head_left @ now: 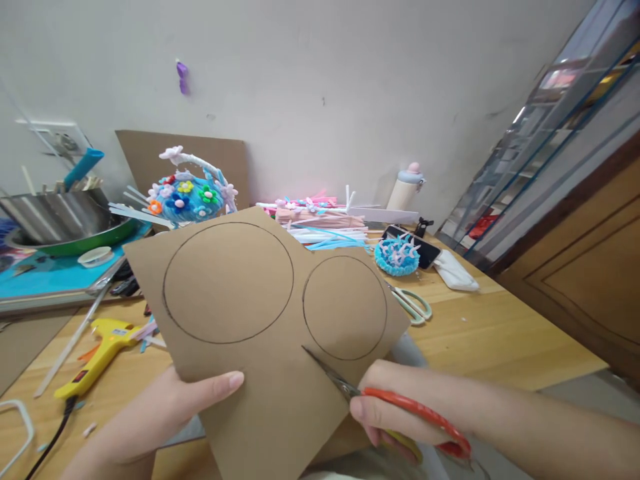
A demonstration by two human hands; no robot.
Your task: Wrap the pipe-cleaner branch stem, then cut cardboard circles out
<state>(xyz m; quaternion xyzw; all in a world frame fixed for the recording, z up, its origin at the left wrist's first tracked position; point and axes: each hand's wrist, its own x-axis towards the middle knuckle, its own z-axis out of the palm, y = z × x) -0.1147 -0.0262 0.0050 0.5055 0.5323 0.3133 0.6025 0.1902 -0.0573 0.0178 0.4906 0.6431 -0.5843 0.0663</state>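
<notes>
A brown cardboard sheet (260,400) with two drawn circles, a larger one on the left and a smaller one on the right, is held up above the table. My left hand (200,397) grips its lower left edge, thumb on top and fingers hidden underneath. In my right hand (390,407) is a pair of scissors (417,403) with red on the upper handle and yellow showing below. One dark blade lies over the cardboard, its tip just below and left of the smaller circle. The other blade is hidden beneath the sheet.
On the left lies a yellow glue gun (103,353), with a metal bowl (60,213) behind it. Behind the cardboard stand a blue flowered pipe-cleaner basket (193,197) and pipe cleaners (320,223). To the right are a blue fuzzy piece (397,257), green-handled scissors (415,307), a phone (425,252) and a bottle (404,190).
</notes>
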